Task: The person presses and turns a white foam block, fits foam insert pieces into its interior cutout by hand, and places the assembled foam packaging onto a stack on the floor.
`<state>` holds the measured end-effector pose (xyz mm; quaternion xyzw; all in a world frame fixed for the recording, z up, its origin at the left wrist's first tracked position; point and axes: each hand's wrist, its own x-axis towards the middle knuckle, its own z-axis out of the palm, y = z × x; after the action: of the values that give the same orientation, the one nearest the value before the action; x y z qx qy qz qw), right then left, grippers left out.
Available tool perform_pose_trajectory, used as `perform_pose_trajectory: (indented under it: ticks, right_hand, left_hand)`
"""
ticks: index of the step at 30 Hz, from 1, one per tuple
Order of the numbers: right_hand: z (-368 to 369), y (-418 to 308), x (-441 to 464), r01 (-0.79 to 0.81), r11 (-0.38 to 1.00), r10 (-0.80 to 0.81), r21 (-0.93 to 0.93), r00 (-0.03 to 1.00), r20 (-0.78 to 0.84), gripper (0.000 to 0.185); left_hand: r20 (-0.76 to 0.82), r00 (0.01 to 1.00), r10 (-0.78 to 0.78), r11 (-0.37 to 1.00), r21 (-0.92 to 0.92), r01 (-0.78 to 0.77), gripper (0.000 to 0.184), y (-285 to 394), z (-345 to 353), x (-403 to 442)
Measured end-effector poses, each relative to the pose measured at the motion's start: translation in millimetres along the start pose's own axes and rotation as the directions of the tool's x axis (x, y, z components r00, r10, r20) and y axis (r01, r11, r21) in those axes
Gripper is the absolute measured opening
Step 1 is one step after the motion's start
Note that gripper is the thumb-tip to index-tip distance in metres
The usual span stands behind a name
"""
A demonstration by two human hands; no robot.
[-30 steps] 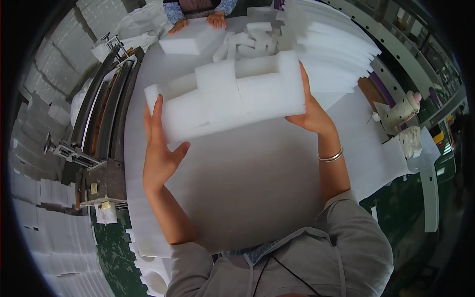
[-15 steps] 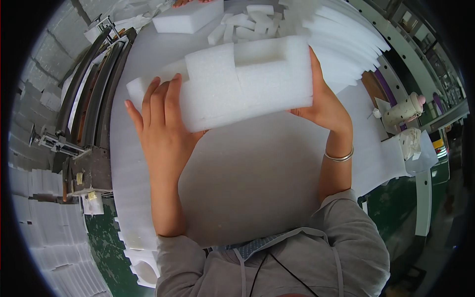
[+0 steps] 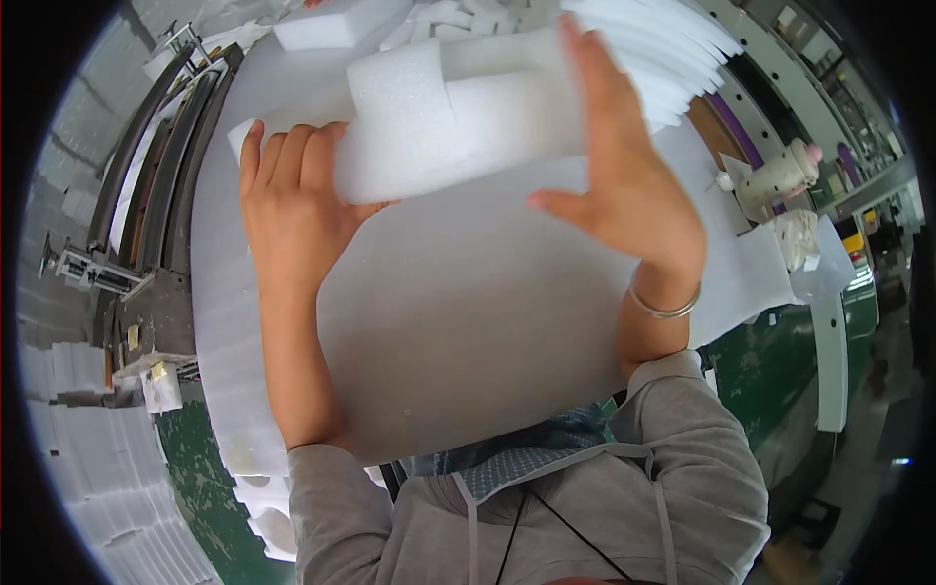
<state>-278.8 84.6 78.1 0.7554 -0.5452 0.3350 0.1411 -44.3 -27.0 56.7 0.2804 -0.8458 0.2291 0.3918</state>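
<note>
A white foam block [image 3: 419, 136] with cut-out recesses is held above the white table surface [image 3: 468, 312], tilted with its right end higher. My left hand [image 3: 297, 200] grips its left part, fingers bent over the top edge and thumb under the lower edge. At the right end, my right hand [image 3: 629, 166] is open, its fingers stretched upward and its thumb spread out; it is a little blurred. Whether its palm still touches the block's end I cannot tell. A bracelet circles my right wrist.
Behind the block lie several small foam pieces [image 3: 453, 17] and a larger foam block [image 3: 336, 24]. Curved white foam sheets [image 3: 663, 58] are stacked at back right. A roller machine [image 3: 161, 195] stands along the left edge. A bottle [image 3: 775, 185] and a plastic bag [image 3: 799, 239] are at right.
My right hand has loosened from the block's right end, its fingers and thumb now spread. My left hand keeps its grip, fingers more bent. The view has shifted slightly.
</note>
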Motion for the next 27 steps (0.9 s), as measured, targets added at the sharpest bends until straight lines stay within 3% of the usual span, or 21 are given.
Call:
perform_pose_trajectory:
  ticks: [2,3,6,9,18,21,23,25,27]
  right_hand:
    - [13.7,-21.7,-2.0,-0.026,0.988,0.044,-0.152,0.992,0.119,0.102]
    - [23.3,-24.7,-0.2,-0.011,0.974,0.026,-0.228,0.998,0.061,0.098]
    - [34.8,-18.2,16.8,0.069,0.939,-0.087,-0.336,0.996,-0.038,0.091]
    - [28.1,-12.8,37.2,0.278,0.803,-0.287,-0.527,0.956,0.067,0.070]
    - [29.1,1.5,30.5,0.501,0.766,-0.464,-0.402,0.865,0.193,0.037]
    - [25.4,-1.5,30.7,0.564,0.736,-0.461,-0.375,0.823,0.332,0.027]
    - [23.9,-11.7,35.2,0.487,0.787,-0.185,-0.379,0.772,0.607,0.059]
    - [21.9,-13.4,35.8,0.437,0.805,-0.115,-0.402,0.779,0.616,0.071]
    - [26.0,-6.5,27.4,0.419,0.807,-0.263,-0.416,0.886,0.383,0.060]
  left_hand:
    - [-0.028,1.000,-0.004,1.000,0.003,0.004,0.068,-4.4,-2.0,0.7]
    - [-0.036,0.999,-0.008,1.000,0.004,0.008,0.068,-7.0,-2.9,-0.6]
    - [-0.044,0.999,0.023,0.999,-0.043,-0.025,0.068,-13.8,-5.9,-0.9]
    - [-0.017,1.000,0.016,1.000,-0.026,-0.017,0.072,-14.0,-3.2,-5.0]
    - [-0.110,0.982,0.151,0.982,-0.096,-0.162,0.057,-10.2,5.0,-9.2]
    - [-0.075,0.985,0.157,0.980,-0.109,-0.164,0.055,-7.4,2.0,-13.1]
    - [-0.030,0.988,0.155,0.980,-0.123,-0.157,0.056,-6.5,0.6,-15.5]
    - [0.010,0.993,0.120,0.986,-0.115,-0.118,0.060,-4.6,-2.7,-15.6]
    - [0.046,0.997,0.057,0.995,-0.089,-0.052,0.066,0.2,-8.2,-13.9]
